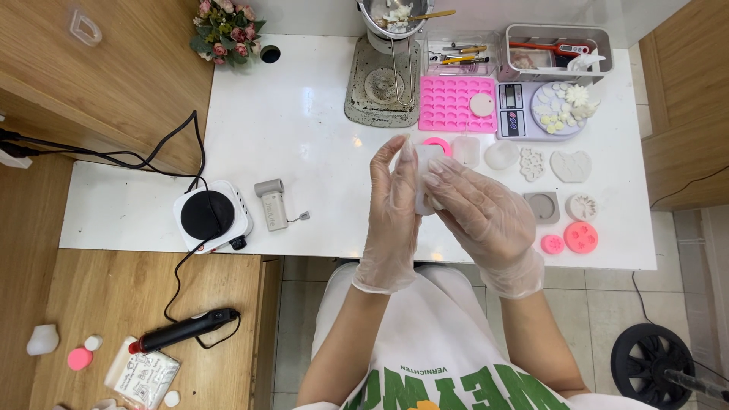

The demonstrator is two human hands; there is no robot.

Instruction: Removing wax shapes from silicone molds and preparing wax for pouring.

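Note:
Both my hands wear clear plastic gloves and meet above the white table [304, 129]. My left hand [392, 220] and my right hand [486, 216] together hold a small translucent white silicone mould [425, 178] between the fingers. Just behind the hands lie a round pink mould [439, 143] and a clear square mould [466, 150]. Much of the held mould is hidden by my fingers.
A pink multi-cavity tray [456, 102], a scale [516, 110] with white flower pieces, and several grey and pink moulds [581, 237] lie to the right. A metal pot [391, 19] stands at the back, with a black hotplate [209, 215] and a small white device [271, 203] at left.

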